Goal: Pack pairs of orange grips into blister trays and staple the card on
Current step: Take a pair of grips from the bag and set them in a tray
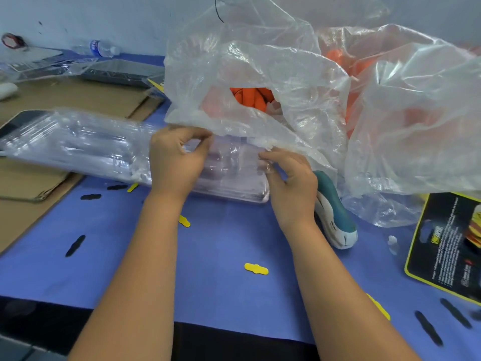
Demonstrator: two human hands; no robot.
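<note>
We pick at a clear tray on the blue table.

Our left hand [177, 157] and right hand [289, 175] each pinch the tray [234, 175] edges; orange grips [253, 96] sit behind in the plastic bag [260, 63], stapler [334, 212] just right.

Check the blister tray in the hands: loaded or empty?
Empty, it seems: the clear blister tray shows no orange inside; orange grips sit in the plastic bag.
</note>
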